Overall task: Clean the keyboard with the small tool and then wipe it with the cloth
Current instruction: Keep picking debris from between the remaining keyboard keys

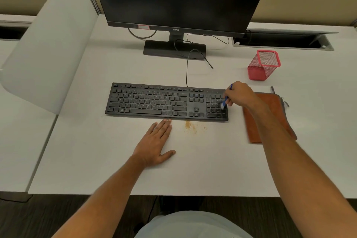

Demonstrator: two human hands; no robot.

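Brushing is done at the keyboard's [167,101] three-o'clock end, the light, stiff small tool [226,98] pinched mid-handle by the right hand [238,93]. The left hand [154,144] is laid flat, spread, at six o'clock. The soft cloth [270,114] is best pinched by an edge.

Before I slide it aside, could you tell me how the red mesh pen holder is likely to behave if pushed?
The red mesh pen holder looks empty and see-through, so it is probably light. It stands taller than its base, so a high push may tip it. On the smooth desk a low push should slide it.
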